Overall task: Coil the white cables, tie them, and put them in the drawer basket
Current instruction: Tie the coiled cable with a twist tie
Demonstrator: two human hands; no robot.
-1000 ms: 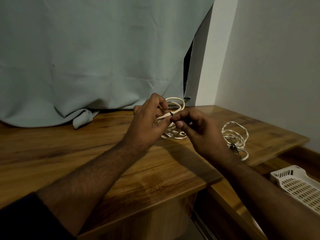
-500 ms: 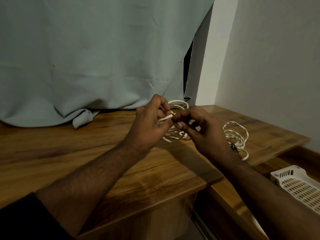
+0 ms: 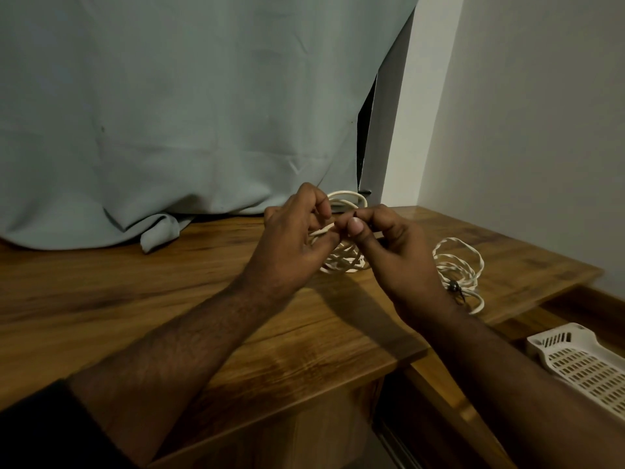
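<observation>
Both hands are up over the back of the bench (image 3: 169, 299), pinching the same white coil (image 3: 343, 262) between them. The left hand (image 3: 291, 245) has thumb and fingers closed on a strand of it, and the right hand (image 3: 395, 252) is curled shut right against it, thumb tip pressed to the left fingertips where the strands meet. Can't make out any tie between the fingers, they cover that spot. The coil's top loop sticks up behind the knuckles and the bottom loops hang down to the bench top, whether they're actually resting on it I can't tell. A second coil (image 3: 460, 269) lies flat near the bench's right edge, just beside the right wrist, with a dark tie (image 3: 453, 286) cinched around its near side. The basket (image 3: 581, 363) sits lower down past the bench's front right corner, in the drawer, white and slotted, only partly in frame. A grey curtain (image 3: 186, 113) drapes onto the back edge of the bench.
</observation>
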